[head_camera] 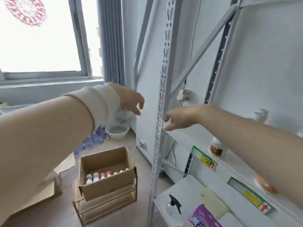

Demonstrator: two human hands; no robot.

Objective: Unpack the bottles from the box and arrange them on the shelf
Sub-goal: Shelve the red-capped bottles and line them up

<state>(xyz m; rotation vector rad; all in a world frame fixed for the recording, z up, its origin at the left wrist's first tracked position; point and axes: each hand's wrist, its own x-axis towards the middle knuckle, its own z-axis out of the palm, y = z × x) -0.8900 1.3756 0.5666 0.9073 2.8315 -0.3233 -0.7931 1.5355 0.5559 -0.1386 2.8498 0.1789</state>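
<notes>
An open cardboard box (pixel 108 182) stands on a stack of boxes on the floor, below my hands. A row of small bottles (pixel 105 175) with white, red and pale caps fills its near side. The white metal shelf (pixel 205 145) is on the right. A bottle with a brown label (pixel 217 148) stands on it, and two white bottles (pixel 261 115) stand further back. My left hand (pixel 131 99) hangs in the air left of the shelf post, fingers apart and holding nothing. My right hand (pixel 178 117) reaches across the shelf's left end, fingers spread, nothing in it.
A perforated shelf post (pixel 161 112) rises between my hands. A lower shelf holds a spray bottle (pixel 174 205) and a purple pack (pixel 202 218). On the floor are a white bowl (pixel 117 131), blue plastic bottles (pixel 95 138) and flat cardboard (pixel 54 181). A window fills the upper left.
</notes>
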